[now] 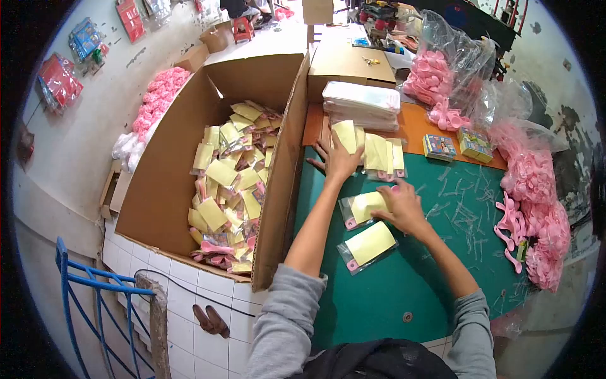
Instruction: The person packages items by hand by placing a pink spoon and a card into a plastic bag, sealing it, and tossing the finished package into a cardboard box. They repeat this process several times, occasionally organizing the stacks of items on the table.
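Note:
My left hand (339,159) reaches to the far edge of the green mat, its fingers and thumb around a clear packet with a yellow card (344,134). Nearer me, my right hand (404,207) has its thumb and fingers on another such packet (366,207), partly covering it; a bit of pink shows by the fingertips. Just below lies a yellow-card packet (368,245) with a pink end showing in its corner. Several overlapping packets (379,155) rest to the right of my left hand.
A large cardboard box (170,170) at left holds many similar packets. Stacked clear bags (363,101) stand behind my left hand. Two small card stacks (439,147), pink plastic spoons (536,183) in bags and scattered clear slivers (464,215) lie rightward on the green mat (379,309).

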Demonstrator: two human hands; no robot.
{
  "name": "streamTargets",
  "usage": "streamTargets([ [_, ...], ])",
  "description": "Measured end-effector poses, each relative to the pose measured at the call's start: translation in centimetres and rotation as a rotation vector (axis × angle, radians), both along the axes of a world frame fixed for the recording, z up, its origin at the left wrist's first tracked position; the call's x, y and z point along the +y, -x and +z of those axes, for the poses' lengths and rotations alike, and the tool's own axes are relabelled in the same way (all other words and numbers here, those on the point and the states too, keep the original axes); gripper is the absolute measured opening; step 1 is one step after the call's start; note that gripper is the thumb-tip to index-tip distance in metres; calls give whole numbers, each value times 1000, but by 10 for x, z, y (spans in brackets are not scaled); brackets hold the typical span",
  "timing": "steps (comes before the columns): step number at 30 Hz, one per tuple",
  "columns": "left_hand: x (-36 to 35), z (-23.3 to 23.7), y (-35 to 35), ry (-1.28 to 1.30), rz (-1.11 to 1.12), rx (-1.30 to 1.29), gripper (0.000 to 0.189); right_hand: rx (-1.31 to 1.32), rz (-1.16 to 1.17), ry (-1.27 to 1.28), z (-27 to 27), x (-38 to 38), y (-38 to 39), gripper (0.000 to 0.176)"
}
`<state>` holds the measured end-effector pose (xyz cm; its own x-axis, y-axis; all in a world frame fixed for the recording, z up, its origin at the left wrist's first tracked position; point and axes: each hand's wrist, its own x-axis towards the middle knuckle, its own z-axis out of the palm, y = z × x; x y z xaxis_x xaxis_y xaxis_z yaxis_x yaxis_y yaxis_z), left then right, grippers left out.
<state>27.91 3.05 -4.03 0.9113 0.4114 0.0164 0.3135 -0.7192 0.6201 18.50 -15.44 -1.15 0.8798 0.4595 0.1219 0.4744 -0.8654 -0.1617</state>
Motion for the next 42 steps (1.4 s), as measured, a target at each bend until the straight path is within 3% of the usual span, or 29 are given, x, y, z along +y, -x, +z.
streamTargets([
  [3, 11, -13, -1, 35, -73, -99, 108, 300, 52, -204, 4, -2, -20, 65],
  [4, 16, -16, -4, 85, -89, -192, 104, 341, 133, -206, 5, -6, -37, 61],
  [5, 22, -20, -7, 132, -111, -282, 100, 378, 128, -403, 24, -6, -36, 43],
  [7, 32, -21, -13, 260, -173, -299, 91, 404, 77, -494, 41, -13, -54, 43],
  [8, 35, -4, -5, 273, -162, -255, 71, 445, 52, -685, 40, -14, -64, 43],
  [10, 39, 11, 3, 415, -177, -257, 60, 467, -15, -992, 43, -7, -78, 45],
  [12, 43, 5, 3, 412, -255, -265, 46, 301, -152, -753, 14, -1, -115, 52],
  [14, 40, -25, -6, 43, -366, -417, 45, 227, -246, -498, -20, 15, -136, 64],
  [15, 34, -25, -6, 28, -396, -387, 45, 269, -287, -507, -31, 30, -140, 69],
  [16, 27, -16, -5, 104, -413, -316, 47, 310, -328, -517, -41, 45, -144, 75],
  [19, 16, 1, 0, 510, -340, -219, 51, 504, -228, -1002, -29, 76, -139, 71],
  [22, 15, 30, 23, 985, -311, -300, 59, 426, -450, -1179, -21, 91, -131, 56],
  [25, 17, 34, 27, 1115, -380, -408, 59, 943, -80, -1460, 16, 79, -109, 46],
  [26, 14, 40, 25, 1060, -389, -480, 61, 1047, -89, -1533, 13, 77, -109, 43],
  [28, 9, 49, 25, 936, -334, -391, 62, 1197, 28, -1681, 11, 66, -108, 43],
  [30, 3, 83, 38, 734, -293, -365, 65, 1076, 97, -1760, 29, 65, -91, 41],
  [34, -7, 161, 89, 228, -317, -697, 71, 729, 291, -1852, 77, 76, -62, 41],
  [37, 10, 235, 141, -97, -279, -1051, 65, 603, 495, -1925, 167, 108, -10, 41],
  [39, 22, 283, 173, -171, -103, -1010, 57, 551, 691, -1932, 206, 142, -1, 40],
  [40, 30, 306, 183, -59, -71, -1006, 50, 534, 797, -1910, 222, 162, -6, 39],
  [42, 57, 340, 178, 61, -30, -981, 46, -260, 1100, -1436, 239, 207, -52, 50],
])
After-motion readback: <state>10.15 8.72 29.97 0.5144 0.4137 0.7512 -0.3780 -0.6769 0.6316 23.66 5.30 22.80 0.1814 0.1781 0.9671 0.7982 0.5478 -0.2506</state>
